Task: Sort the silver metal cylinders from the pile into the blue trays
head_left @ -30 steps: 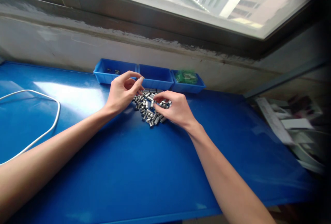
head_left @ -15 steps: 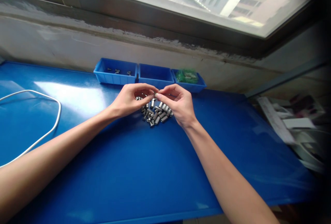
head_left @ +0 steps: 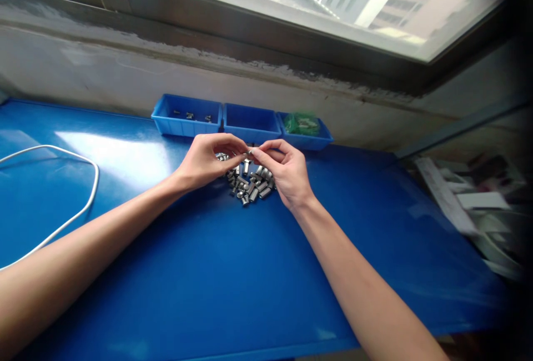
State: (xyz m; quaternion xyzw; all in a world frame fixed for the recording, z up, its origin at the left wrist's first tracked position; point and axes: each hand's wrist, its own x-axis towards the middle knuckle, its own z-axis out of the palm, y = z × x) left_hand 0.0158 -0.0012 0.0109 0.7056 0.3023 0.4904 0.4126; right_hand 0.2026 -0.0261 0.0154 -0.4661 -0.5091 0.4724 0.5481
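Observation:
Above a pile of small silver metal fittings (head_left: 253, 190) on the blue table, my left hand (head_left: 212, 156) and my right hand (head_left: 287, 169) meet at their fingertips. Thumb and fingers of each hand are pinched together around a tiny metal piece (head_left: 250, 153). Most of that piece is covered by the fingertips, so its exact kind cannot be made out. The pile holds several cylindrical and hexagonal pieces lying loose, partly hidden behind both hands.
Behind the pile stand a blue bin with a few small metal parts (head_left: 187, 126), a middle blue bin (head_left: 252, 129), and one with a green mesh bag (head_left: 302, 123). A white cable (head_left: 96, 175) curves at the left. Blurred white items (head_left: 483, 200) lie far right.
My right hand has shifted slightly left and its grip has turned a little at the fingertips. My left hand has barely moved. The pile and bins stay in place.

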